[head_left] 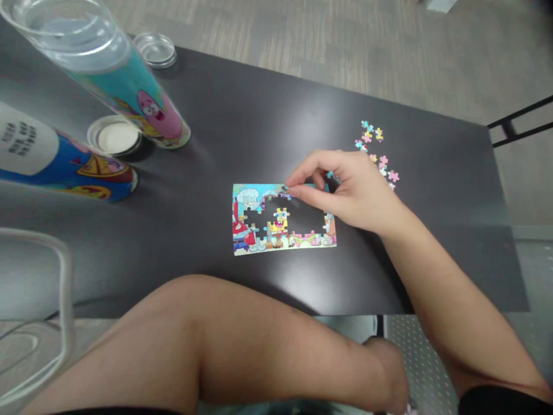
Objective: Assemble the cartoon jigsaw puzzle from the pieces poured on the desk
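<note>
A small cartoon jigsaw puzzle [280,233] lies on the dark table, its border mostly joined, with dark gaps inside. Over its top edge, my right hand [341,187] pinches a small puzzle piece [285,188] between thumb and index finger, touching the picture there. The right hand covers the puzzle's upper right corner. Loose puzzle pieces [383,160] are scattered just beyond that hand. My left forearm runs along the table's near edge, and my left hand [389,372] hangs bent down below the tabletop, its fingers hidden.
Two clear-topped cartoon-printed tubes, one teal [129,92] and one blue [86,167], stand at left. Beside them lie a clear lid [155,49] and a white-centred lid [114,137]. A pale tubular frame [64,288] rises at lower left; black bars [518,124] are at far right.
</note>
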Tool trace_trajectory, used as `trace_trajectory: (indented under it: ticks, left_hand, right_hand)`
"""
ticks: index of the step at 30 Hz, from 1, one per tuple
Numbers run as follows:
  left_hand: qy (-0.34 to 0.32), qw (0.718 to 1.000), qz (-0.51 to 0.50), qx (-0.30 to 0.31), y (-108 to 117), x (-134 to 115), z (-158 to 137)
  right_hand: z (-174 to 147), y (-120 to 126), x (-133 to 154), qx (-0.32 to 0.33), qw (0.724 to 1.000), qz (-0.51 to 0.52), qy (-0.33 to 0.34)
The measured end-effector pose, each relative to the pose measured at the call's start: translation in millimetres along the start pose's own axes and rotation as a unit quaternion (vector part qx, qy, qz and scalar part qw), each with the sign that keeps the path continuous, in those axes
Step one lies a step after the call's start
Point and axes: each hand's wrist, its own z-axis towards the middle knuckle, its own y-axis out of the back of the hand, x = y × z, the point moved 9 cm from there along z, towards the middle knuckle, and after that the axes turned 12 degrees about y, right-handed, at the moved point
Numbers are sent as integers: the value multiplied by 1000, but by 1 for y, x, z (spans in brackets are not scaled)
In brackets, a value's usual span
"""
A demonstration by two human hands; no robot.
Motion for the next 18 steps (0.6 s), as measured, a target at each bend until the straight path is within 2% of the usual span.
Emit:
trace_trajectory:
  ticks: [2, 4, 8, 14, 18]
  left_hand:
    - [-35, 998, -25, 50, -6, -8, 4]
    - [-38, 996, -41, 73, -10, -10, 10]
    - [-25, 993, -96, 70, -17, -11, 23]
    - [15, 991, -134, 11, -20, -13, 37]
    - [10, 991, -127, 47, -15, -10, 33]
  right_hand:
    - [1, -15, 4, 17, 1000, -16, -2]
    - [1, -22, 4, 25, 999, -36, -11]
    - [2, -27, 6, 36, 997, -70, -10]
    - [2, -34, 4, 61, 990, -123, -22]
    - [2, -34, 8, 63, 989, -136, -5]
